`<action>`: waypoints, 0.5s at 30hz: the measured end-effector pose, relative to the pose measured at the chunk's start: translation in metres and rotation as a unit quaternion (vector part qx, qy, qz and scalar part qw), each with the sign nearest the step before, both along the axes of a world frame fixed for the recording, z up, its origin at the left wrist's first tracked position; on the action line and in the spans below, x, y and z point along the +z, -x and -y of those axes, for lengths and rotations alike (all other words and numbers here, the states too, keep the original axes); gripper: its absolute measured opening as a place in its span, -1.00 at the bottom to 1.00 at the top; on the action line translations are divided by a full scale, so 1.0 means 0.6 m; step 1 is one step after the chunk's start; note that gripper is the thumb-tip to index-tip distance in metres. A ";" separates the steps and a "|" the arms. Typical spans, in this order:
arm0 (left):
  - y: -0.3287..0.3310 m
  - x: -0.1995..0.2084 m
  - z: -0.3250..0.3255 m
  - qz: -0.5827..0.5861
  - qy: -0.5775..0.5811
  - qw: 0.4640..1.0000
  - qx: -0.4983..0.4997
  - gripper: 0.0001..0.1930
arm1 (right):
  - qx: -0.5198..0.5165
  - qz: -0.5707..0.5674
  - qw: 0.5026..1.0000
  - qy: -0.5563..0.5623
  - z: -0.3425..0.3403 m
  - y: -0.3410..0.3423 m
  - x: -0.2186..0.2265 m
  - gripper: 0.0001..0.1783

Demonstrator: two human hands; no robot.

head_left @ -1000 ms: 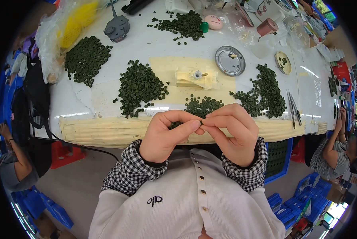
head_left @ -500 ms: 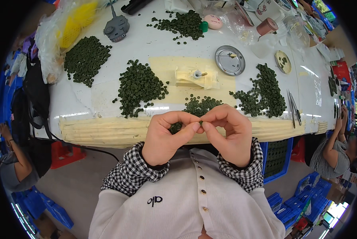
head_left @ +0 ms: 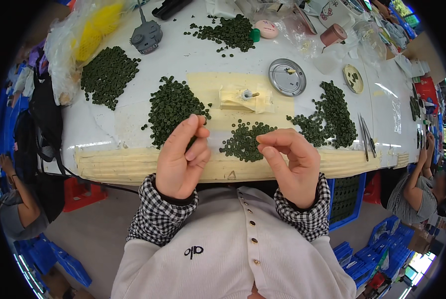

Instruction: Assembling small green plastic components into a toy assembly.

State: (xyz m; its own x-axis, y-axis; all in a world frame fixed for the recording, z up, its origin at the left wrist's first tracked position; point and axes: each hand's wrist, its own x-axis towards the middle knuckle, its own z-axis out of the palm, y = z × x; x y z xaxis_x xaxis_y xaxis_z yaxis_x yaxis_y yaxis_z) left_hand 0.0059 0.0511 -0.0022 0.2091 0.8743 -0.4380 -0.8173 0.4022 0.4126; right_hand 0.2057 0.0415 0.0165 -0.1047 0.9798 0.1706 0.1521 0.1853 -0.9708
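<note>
My left hand [head_left: 182, 158] is at the near right edge of a heap of small dark green wheel-like pieces [head_left: 172, 107]. Its fingers are curled with the thumb close against them; whatever is between the tips is hidden. To the right, my right hand [head_left: 297, 167] hovers over the table's front edge, thumb and forefinger pinched together. I cannot make out what that pinch holds. Between the hands lies a flatter spread of similar green pieces [head_left: 246, 142]. Just beyond it, a tape-wrapped block [head_left: 238, 99] carries a metal ring and a short pin.
More green heaps lie at left [head_left: 109, 74], far middle [head_left: 230, 34] and right [head_left: 333, 114]. Tweezers [head_left: 366, 137] rest at the right. A round metal lid [head_left: 287, 77], a shallow dish [head_left: 353, 78] and a grey model turret [head_left: 146, 36] stand farther back. Padding [head_left: 118, 165] lines the front edge.
My hands, earlier pinching a small green piece together, have come apart. The left moved left and away toward the heap; the right shifted slightly right. The green spread between them is uncovered.
</note>
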 end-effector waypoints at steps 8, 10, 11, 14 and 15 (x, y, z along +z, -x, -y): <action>0.009 0.016 0.006 0.077 0.018 0.994 0.077 -0.75 | -0.007 0.188 0.979 -0.073 -0.012 -0.021 -0.004 -0.91; 0.008 0.012 0.007 0.083 0.006 0.995 0.058 -0.74 | 0.038 0.277 0.951 -0.134 -0.015 -0.018 -0.005 -0.90; 0.007 0.011 0.007 0.077 0.007 0.995 0.057 -0.75 | 0.043 0.278 0.949 -0.140 -0.013 -0.013 -0.007 -0.89; 0.002 0.014 0.007 0.062 0.016 0.997 0.052 -0.78 | 0.056 0.300 0.938 -0.163 -0.008 0.009 -0.022 -0.85; -0.002 0.020 0.007 0.059 0.022 0.997 0.048 -0.79 | 0.054 0.316 0.932 -0.171 -0.006 0.014 -0.023 -0.85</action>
